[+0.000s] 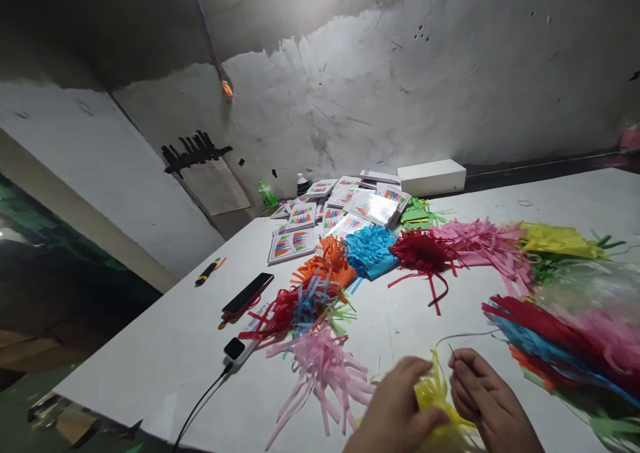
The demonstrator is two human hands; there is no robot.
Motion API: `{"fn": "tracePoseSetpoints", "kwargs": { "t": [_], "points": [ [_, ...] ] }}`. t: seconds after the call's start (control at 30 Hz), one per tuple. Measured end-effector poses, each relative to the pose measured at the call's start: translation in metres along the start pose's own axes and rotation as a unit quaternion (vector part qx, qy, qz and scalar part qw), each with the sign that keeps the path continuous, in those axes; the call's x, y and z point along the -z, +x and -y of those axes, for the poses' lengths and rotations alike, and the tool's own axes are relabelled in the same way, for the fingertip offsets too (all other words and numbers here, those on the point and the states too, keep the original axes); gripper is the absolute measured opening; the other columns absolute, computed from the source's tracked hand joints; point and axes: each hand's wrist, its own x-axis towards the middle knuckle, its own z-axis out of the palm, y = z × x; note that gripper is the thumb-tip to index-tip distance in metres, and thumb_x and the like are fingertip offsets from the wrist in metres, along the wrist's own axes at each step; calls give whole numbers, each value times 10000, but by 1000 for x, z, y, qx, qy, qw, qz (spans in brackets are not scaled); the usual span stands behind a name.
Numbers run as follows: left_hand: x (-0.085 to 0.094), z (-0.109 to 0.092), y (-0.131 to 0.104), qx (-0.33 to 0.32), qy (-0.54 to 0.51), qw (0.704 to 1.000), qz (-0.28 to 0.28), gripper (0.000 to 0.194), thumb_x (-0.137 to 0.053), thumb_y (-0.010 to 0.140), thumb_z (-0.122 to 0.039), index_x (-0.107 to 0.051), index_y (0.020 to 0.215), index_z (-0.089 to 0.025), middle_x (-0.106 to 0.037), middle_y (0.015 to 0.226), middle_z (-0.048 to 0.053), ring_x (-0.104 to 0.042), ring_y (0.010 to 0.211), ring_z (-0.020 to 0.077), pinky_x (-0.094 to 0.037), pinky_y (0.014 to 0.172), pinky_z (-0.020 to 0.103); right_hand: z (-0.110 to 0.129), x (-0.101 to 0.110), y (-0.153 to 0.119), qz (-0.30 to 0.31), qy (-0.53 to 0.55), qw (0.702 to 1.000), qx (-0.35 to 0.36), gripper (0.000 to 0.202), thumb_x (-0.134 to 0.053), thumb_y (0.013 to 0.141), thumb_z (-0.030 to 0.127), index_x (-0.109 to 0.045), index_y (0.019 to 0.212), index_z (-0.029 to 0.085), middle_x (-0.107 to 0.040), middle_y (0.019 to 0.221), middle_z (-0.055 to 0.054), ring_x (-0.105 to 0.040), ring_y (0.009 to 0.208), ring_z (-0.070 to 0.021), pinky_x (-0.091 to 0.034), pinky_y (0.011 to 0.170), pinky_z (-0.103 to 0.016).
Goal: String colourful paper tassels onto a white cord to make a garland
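At the bottom of the view my left hand (395, 410) grips a yellow fringed paper bundle (436, 393) from the left. My right hand (487, 400) pinches the same bundle from the right and holds a thin needle (453, 352), with a white thread (465, 335) trailing off over the white table (165, 353). A pink fringed paper piece (323, 370) lies just left of my left hand.
Fringed paper bundles lie across the table: orange (327, 263), blue (371, 250), dark red (423, 253), pink (480, 243), yellow (557, 238). A stack of printed packets (320, 216) and a white box (431, 176) sit at the back. A phone (247, 293), a pen (207, 271), a charger with cable (235, 350) rest left.
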Motion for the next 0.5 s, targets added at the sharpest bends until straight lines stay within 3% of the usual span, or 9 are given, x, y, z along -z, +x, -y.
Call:
{"fn": "tracePoseSetpoints", "kwargs": {
  "t": [0.07,0.13,0.23,0.37,0.4,0.5],
  "points": [
    [-26,-7,-4,-7,-2,998,68,378,-779,660,-201,-756,1029,-281,-782,1078,83,-705,980,320,-536,863,390,8,-13,2,36,55,998,6,340,-755,750,578,-631,837,274,-378,525,104,-321,436,-77,-287,409,-199],
    [-37,-10,-3,6,7,997,70,162,-696,705,-157,-763,827,-238,-791,902,92,-720,869,306,-533,779,376,14,-20,7,78,58,995,25,325,-703,811,572,-603,833,263,-391,514,109,-313,423,-67,-260,404,-193],
    [-31,-10,-1,18,4,999,37,199,-569,779,-130,-743,825,-213,-776,916,103,-713,891,276,-521,799,358,18,-19,15,108,28,993,45,294,-653,868,544,-596,875,256,-540,559,68,-476,482,-102,-371,472,-223],
    [-26,-10,-1,27,5,998,65,412,-724,639,-155,-758,1040,-244,-765,1120,122,-705,1026,339,-524,869,399,17,-15,19,92,-10,994,58,282,-619,895,535,-591,892,255,-593,593,62,-537,537,-120,-432,553,-251],
    [-28,-10,-1,32,9,996,77,419,-747,600,-153,-777,1007,-245,-778,1089,135,-717,992,372,-531,846,429,16,-15,19,88,-21,994,60,281,-604,903,540,-585,891,260,-588,586,69,-534,532,-121,-431,553,-253],
    [-39,-9,-2,42,12,996,79,189,-705,608,-154,-797,747,-244,-796,856,145,-735,793,397,-528,730,467,17,-16,21,86,-74,991,64,290,-577,907,559,-606,914,270,-670,641,39,-621,636,-167,-488,649,-294]
  ]
}}
